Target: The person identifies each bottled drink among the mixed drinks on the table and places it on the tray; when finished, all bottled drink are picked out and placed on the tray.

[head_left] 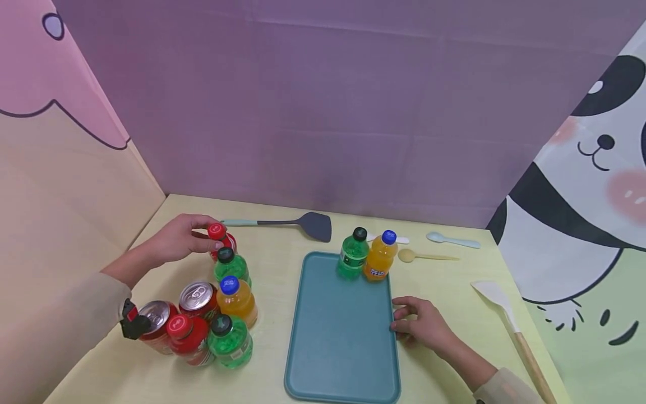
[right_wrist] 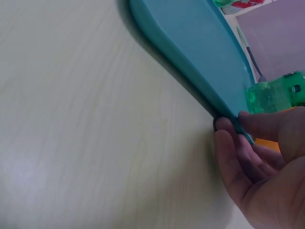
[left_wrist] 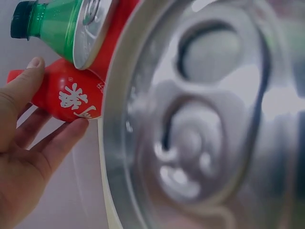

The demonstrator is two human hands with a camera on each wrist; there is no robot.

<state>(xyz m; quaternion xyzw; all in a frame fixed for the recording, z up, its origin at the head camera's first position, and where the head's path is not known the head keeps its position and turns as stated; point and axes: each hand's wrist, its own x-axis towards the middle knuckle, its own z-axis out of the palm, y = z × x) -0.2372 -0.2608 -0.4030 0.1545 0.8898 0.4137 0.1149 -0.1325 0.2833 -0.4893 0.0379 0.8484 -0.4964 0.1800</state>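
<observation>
Near left on worktop (head_left: 272, 314): front green bottle (head_left: 232, 347), front red bottle (head_left: 189, 341), two red cans (head_left: 198, 300), front orange bottle (head_left: 241, 306), bunched close. Teal tray (head_left: 343, 336) mid-worktop; right hand (head_left: 421, 325) pinches its right rim, thumb over edge. Farther left: middle green bottle (head_left: 236, 270), then back red bottle (left_wrist: 59, 90) just behind it, clamped between thumb and fingers of left hand (head_left: 176, 240). Tray's far right corner: third green bottle (head_left: 353, 255), second orange bottle (head_left: 379, 261), standing side by side. Beyond: grey spatula (head_left: 317, 226), lying flat.
</observation>
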